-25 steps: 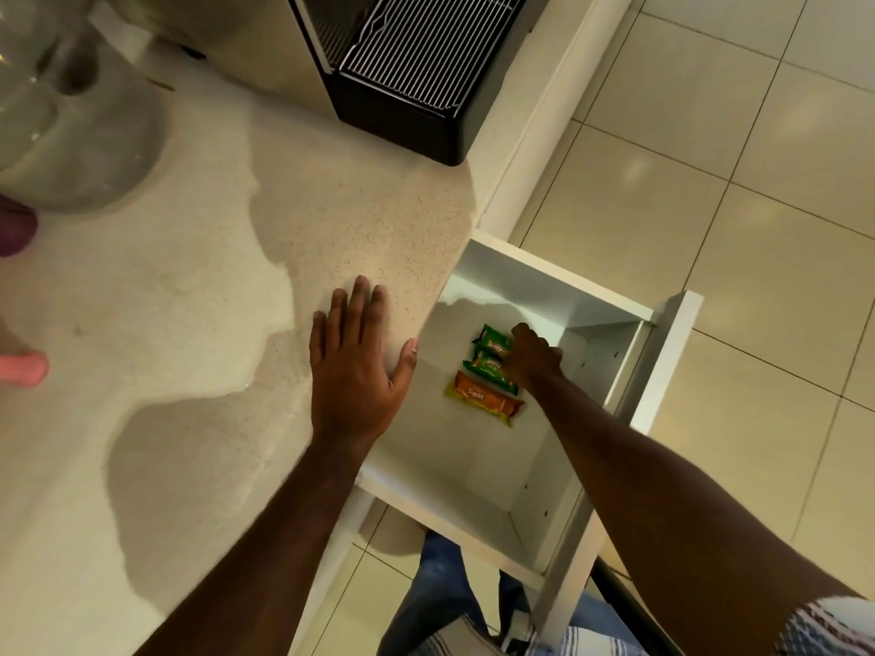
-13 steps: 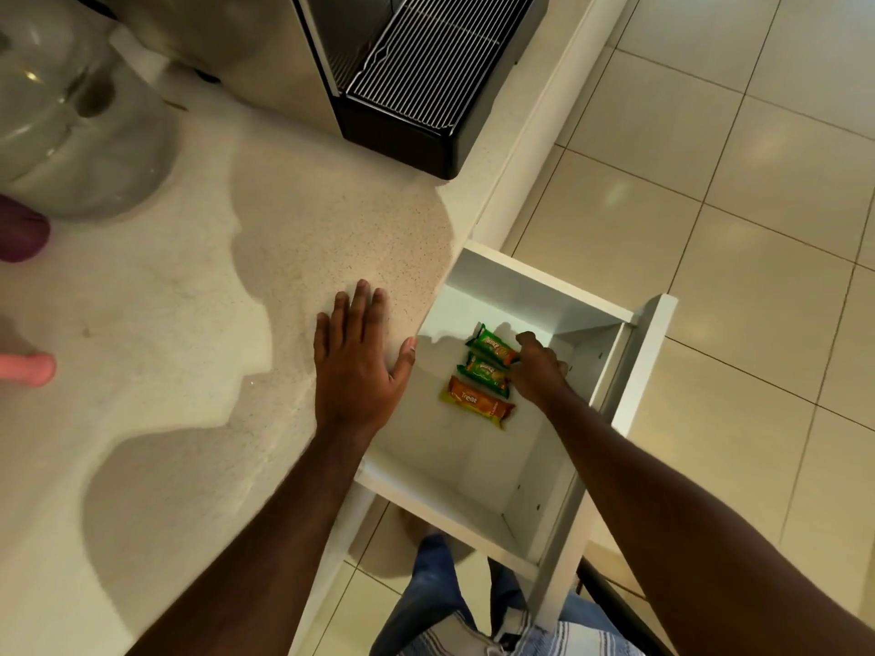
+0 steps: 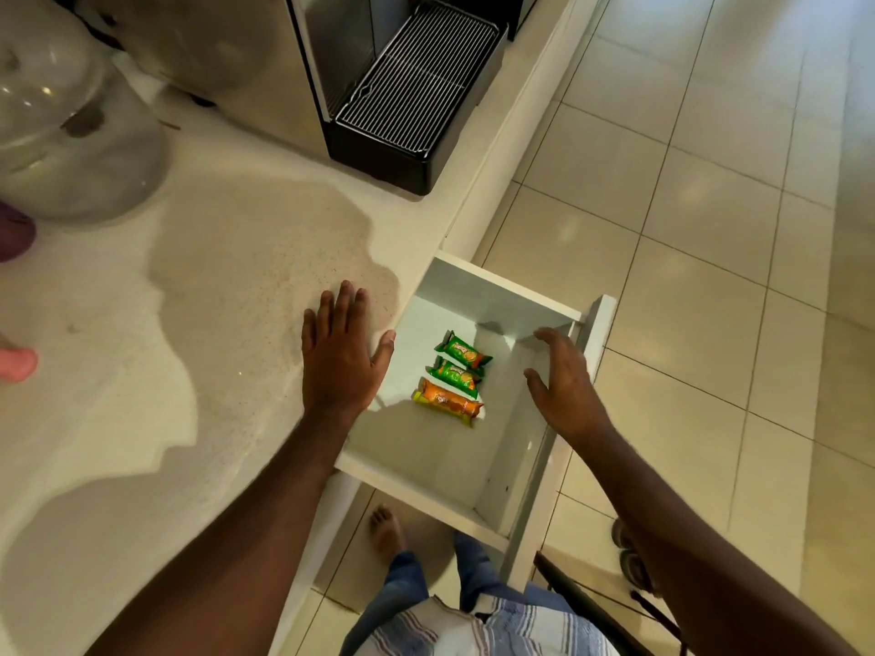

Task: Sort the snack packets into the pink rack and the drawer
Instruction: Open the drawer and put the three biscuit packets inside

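The white drawer (image 3: 497, 295) stands pulled out below the counter edge. Three snack packets lie side by side on its floor: a green one (image 3: 463, 348) farthest, a second green one (image 3: 454, 374) in the middle, and an orange one (image 3: 450, 401) nearest me. My left hand (image 3: 340, 357) rests flat on the speckled countertop, thumb at the counter edge. My right hand (image 3: 563, 381) hovers open over the drawer's right side near the front panel, holding nothing and apart from the packets. A pink piece (image 3: 18, 365), perhaps part of the rack, pokes in at the far left edge.
A black and steel machine with a ribbed drip tray (image 3: 407, 87) stands at the back of the counter. A clear plastic dome (image 3: 61, 116) sits at the back left, a dark purple object (image 3: 14, 232) beside it. Tiled floor lies to the right; my foot (image 3: 386, 532) is below the drawer.
My right hand has let go of the far green packet and lifted right, away from the packets, toward the drawer front. The left hand stays flat on the counter.
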A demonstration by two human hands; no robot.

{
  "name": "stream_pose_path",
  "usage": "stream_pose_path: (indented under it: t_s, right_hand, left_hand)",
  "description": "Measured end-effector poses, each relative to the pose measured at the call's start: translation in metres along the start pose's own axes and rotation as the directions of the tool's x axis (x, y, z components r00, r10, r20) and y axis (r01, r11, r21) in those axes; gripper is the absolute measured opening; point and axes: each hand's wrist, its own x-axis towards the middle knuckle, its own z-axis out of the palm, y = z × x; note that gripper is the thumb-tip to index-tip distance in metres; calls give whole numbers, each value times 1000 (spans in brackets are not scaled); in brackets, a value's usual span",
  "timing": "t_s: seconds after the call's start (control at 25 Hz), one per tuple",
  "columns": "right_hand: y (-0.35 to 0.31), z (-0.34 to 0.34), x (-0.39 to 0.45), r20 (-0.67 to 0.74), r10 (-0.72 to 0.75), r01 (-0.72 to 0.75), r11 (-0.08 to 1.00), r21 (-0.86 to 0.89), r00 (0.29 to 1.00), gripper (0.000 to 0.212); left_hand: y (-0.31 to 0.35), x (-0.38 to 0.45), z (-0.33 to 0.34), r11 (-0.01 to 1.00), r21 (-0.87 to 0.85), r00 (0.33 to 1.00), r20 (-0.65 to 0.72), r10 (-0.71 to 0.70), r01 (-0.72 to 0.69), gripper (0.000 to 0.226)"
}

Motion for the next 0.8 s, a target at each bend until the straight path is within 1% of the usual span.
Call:
stream_pose_path:
  t_s: [0.12,0.2,0.28,0.32,0.4,0.52,0.64,0.8]
  right_hand:
    - [9,-10,-18,-27,89,-90,996,-17,996,77]
    - [17,-16,-29,-36,232,-230,972,45,972,85]
    - [21,-19,-38,-43,372,-363,922,135,927,83]
    - [22,-20,-42,-35,415,-401,894,200,909,78]
    - [21,-18,-47,-16,451,-422,847,323,893,65]
    - [14,-14,-50,-43,481,-425,811,402,876,52]
    - [10,-12,-47,-79,508,-430,794,430,858,44]
    - [11,-11,-44,-52,477,-411,803,431,878,42]
  left_hand:
    - [0,0,0,1000,-22,1000,3,-3,3,72]
    - [-1,-1,-1,999,-43,1000,-9,-1,1,72]
    - [-1,-1,0,999,-45,1000,-17,7,-7,72]
    - [-2,-1,0,999,-41,1000,-17,6,-7,72]
    - [-2,-1,0,999,-37,1000,-11,7,-8,72]
    - [-2,-1,-1,999,-34,1000,1,8,-8,72]
    - [-2,-1,-2,1000,-31,1000,13,6,-5,72]
    - [-1,-1,-2,999,-40,1000,7,8,-7,69]
